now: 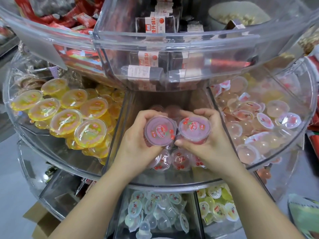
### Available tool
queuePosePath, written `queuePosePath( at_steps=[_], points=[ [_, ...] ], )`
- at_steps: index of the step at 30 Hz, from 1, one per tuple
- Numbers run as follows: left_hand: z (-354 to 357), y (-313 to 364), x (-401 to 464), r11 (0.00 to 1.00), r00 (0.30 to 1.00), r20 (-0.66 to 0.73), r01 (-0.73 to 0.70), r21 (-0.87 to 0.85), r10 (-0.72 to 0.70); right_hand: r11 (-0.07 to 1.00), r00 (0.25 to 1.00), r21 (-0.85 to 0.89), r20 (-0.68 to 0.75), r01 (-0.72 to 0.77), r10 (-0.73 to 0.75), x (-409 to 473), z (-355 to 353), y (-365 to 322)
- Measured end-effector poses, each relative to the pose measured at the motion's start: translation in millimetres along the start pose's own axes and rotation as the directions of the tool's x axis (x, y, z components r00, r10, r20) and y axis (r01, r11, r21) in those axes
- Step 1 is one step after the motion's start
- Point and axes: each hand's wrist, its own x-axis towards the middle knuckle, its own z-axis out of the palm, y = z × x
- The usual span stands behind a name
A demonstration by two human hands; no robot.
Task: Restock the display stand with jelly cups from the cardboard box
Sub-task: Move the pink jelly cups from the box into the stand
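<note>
My left hand (pixel 136 144) grips a pink jelly cup (pixel 159 131) with a cherry-printed lid. My right hand (pixel 205 145) grips a second pink jelly cup (pixel 195 128) right beside it, and the two cups touch. Both hands hover inside the middle compartment (pixel 120 135) of the clear round display stand. Several more pink jelly cups (pixel 180 159) lie on that compartment's floor below and behind my hands. A corner of the cardboard box (pixel 41 219) shows on the floor at the lower left.
Yellow jelly cups (pixel 69 111) fill the compartment to the left, pale peach ones (pixel 255 121) the one to the right. The upper tier (pixel 155 44) overhangs, holding boxed snacks. A lower tier holds small clear jellies (pixel 155 211).
</note>
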Motion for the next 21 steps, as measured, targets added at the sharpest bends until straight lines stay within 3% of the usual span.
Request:
queuePosePath(
  at_steps=[5, 8, 12, 21],
  points=[
    [-1.7, 1.2, 4.2, 0.993, 0.999, 0.021, 0.041, -0.108, -0.039, 0.975, 0.996, -0.209, -0.031, 0.078, -0.086, 0.6, -6.0, 2.4],
    [-1.8, -1.1, 7.1, 0.947, 0.987, 0.085, 0.157, -0.281, -0.138, 0.99, 0.998, -0.128, -0.022, 0.063, -0.066, -0.2, -7.6, 0.6],
    [3.1, -7.9, 8.7, 0.866, 0.948, 0.058, 0.309, -0.394, -0.312, 0.993, 0.999, -0.114, 0.019, 0.039, -0.037, -1.1, -10.9, 2.8],
    [-0.4, -6.8, 9.8, 0.952, 0.959, 0.06, 0.281, -0.117, -0.276, 0.989, 0.992, -0.085, 0.021, -0.123, 0.125, 6.1, -4.0, 2.8]
  ],
)
